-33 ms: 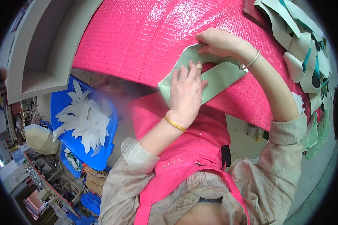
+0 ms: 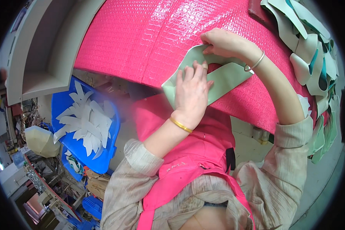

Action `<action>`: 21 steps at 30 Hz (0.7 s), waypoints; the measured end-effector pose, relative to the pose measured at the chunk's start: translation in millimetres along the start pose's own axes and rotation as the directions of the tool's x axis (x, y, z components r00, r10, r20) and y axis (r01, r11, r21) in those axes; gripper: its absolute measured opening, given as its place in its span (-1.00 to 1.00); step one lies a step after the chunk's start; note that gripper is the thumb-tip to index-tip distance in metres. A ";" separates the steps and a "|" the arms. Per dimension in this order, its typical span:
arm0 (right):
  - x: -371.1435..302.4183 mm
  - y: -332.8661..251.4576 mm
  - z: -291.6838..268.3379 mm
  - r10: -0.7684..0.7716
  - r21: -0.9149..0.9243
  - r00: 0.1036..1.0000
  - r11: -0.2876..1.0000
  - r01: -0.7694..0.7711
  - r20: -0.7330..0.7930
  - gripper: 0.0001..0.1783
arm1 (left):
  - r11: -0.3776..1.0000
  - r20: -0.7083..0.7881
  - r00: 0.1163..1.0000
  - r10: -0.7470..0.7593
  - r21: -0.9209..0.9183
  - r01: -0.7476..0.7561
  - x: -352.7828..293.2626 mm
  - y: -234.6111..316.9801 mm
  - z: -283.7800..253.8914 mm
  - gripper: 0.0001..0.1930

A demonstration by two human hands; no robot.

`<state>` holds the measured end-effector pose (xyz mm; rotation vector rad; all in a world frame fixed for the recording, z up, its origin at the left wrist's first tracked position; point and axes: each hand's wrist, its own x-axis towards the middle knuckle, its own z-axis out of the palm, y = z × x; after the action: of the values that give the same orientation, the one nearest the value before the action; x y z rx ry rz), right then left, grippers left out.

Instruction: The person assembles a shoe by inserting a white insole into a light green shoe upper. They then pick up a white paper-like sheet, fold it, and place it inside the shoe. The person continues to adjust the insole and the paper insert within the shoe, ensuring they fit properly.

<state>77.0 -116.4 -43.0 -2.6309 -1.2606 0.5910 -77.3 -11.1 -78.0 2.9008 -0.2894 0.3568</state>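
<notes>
A pale green, leather-like cut piece (image 2: 230,81) lies curved and partly folded over near the front edge of the pink-covered table. My left hand (image 2: 191,90) rests on it from the near side, its fingers stretched out along the surface. At the far edge of the same piece, my right hand (image 2: 228,43) has its thumb and fingers closed on the rim. My right forearm arches round the piece's right end. A red patch shows inside the fold, too covered to name.
A blue bin (image 2: 113,132) of white curved offcuts stands below the table's left end. Beside it rises a grey open box (image 2: 46,57). Several pale green pieces (image 2: 306,69) hang piled along the table's right side. The pink quilted cover (image 2: 122,46) spreads beyond my hands.
My left hand has shifted very slightly to the right on the green piece, its fingers a little more bent. My right hand keeps its hold on the far rim.
</notes>
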 end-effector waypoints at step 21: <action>-9.4 -41.5 -8.1 -0.124 -0.104 0.965 0.983 0.151 0.229 -0.74 | 0.983 0.019 0.995 0.102 -0.157 -0.098 -44.8 0.4 -5.6 -0.53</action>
<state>45.5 -97.4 -20.1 -2.6005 -1.5761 0.8283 -121.2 -2.7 -84.1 2.7459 -0.4477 0.2975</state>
